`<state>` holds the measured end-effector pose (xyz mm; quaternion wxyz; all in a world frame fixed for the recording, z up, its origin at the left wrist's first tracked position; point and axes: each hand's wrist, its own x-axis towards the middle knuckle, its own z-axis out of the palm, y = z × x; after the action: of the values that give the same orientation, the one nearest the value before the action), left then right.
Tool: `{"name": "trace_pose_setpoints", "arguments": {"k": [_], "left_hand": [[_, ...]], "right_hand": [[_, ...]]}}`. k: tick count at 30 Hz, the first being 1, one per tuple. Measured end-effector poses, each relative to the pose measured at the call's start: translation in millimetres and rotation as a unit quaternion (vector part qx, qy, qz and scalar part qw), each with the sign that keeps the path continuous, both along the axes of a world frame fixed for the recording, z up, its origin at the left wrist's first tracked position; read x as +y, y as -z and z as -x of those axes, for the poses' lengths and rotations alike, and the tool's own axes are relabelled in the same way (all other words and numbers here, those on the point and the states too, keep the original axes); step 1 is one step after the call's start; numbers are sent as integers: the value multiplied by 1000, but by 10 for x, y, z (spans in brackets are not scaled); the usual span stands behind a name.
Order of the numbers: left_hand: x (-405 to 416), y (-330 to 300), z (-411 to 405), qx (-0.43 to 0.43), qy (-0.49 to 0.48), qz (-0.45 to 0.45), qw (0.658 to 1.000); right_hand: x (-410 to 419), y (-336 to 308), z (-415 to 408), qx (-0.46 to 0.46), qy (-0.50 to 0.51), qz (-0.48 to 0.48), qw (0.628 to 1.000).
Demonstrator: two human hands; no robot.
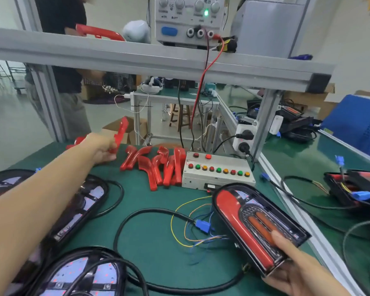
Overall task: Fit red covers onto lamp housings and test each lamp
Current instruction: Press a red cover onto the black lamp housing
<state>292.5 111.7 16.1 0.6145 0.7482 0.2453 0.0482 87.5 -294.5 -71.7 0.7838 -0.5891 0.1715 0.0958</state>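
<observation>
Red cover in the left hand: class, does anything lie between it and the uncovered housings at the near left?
Nothing visible blocks it. The left hand holds the red cover above the mat; the open housing lies nearer, with only its black cable curling beside it.

Your view: green tabletop (158, 221) under aluminium frame rail (158, 58). Power supply (188, 20) sits on upper shelf, green indicator lit. Beyond: pale glossy floor (13, 124), second green bench (171, 96), wooden stool (181, 116), cardboard box (124, 129), person in dark top standing at left. Blue crate (359, 122) at right.
</observation>
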Motion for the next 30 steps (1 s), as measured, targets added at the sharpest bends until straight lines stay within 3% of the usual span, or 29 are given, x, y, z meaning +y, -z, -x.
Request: {"name": "trace_pose_setpoints", "arguments": {"k": [2,5,7,8,9,10,11,12,13,16,17,21,25,28,30], "left_hand": [[-321,-212,144,15,107,130,986],[-1035,-459,591,51,274,204,939],[-1520,-389,877,77,356,248,898],[-1740,-336,1015,91,377,269,882],[-1937,-263,1129,105,390,286,869],[-2102,-192,1216,115,399,297,860],[-2236,-116,1283,121,406,301,854],[-2339,-55,1345,125,412,299,852],[-2427,8,1389,124,417,290,852],[-2597,105,1503,102,430,246,863],[-2625,118,1527,84,429,226,871],[-2644,148,1585,26,427,135,894],[-2609,140,1553,-4,457,35,889],[-2496,140,1282,-88,355,-119,923],[-2425,217,1099,-60,302,-145,940]], "right_hand": [[7,-180,62,52,-47,47,996],[58,-301,88,86,-50,108,989],[31,-398,106,123,-55,231,964],[42,-444,127,132,-80,326,933],[15,-472,132,126,-106,467,869],[-16,-502,112,87,-101,617,775],[-69,-537,81,52,-41,702,709],[-102,-586,55,9,24,723,690],[-97,-624,26,-50,68,692,717],[21,-705,-140,-173,42,447,877],[76,-714,-183,-185,27,399,898],[108,-681,-291,-144,-14,343,928],[39,-685,-336,-117,-21,240,963],[-181,-695,-390,-147,-6,311,939],[-352,-670,-405,-154,-38,454,877]]}}
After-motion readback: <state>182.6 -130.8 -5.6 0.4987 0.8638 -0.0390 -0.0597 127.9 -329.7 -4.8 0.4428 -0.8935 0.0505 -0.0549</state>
